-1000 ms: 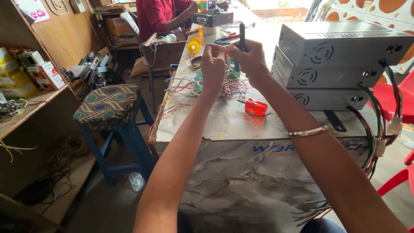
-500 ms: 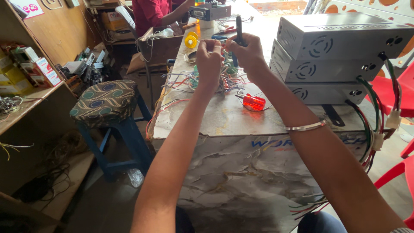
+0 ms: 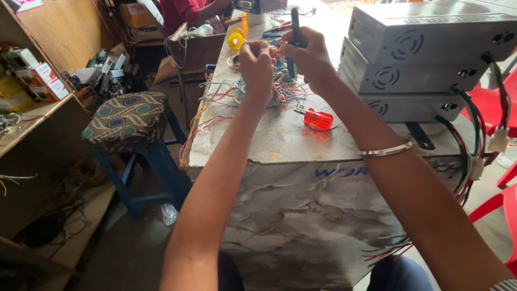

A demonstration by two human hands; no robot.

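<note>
Your left hand pinches thin wires above the tangle of coloured wires near the middle of the table, fingers closed on them. Your right hand has a closed grip on a dark tool held upright. A red-handled screwdriver lies just right of the tangle, with bare tabletop running to the near edge. Three stacked grey metal boxes crowd the right edge. Left of the table stands a patterned stool; small coloured cartons sit on the wooden shelf.
</note>
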